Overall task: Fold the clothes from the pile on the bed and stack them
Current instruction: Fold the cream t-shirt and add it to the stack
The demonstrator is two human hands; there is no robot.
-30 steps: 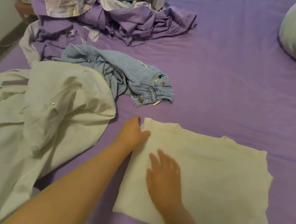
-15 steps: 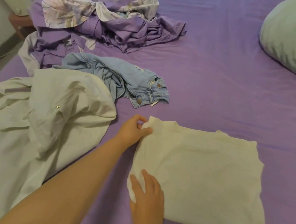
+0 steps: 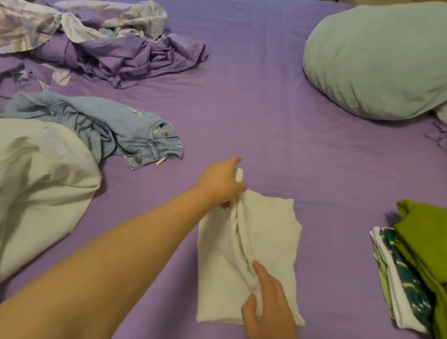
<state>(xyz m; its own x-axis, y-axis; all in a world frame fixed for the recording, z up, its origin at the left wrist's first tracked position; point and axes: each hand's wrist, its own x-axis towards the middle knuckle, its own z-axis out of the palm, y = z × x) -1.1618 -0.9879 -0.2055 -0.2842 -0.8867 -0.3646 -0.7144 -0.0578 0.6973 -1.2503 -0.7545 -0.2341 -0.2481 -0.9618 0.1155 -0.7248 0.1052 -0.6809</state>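
Head view: I log the white garment [image 3: 249, 255] lying mid-bed on the purple sheet [image 3: 251, 103], partly folded into a narrow panel, with the left hand [image 3: 219, 181] pinching its far corner and the right hand [image 3: 268, 306] gripping the bunched fold near its near edge. I judge the cloth light, limp and non-slip, so it will sag unless held at both ends of a fold line, corners or edge being the best holds. The folded stack [image 3: 426, 273] sits well apart at right; jeans [image 3: 105, 126] and a pale shirt [image 3: 22, 184] wait at left.

Left hand [image 3: 222, 181] and right hand [image 3: 271, 309] both pinch, left arm outstretched.
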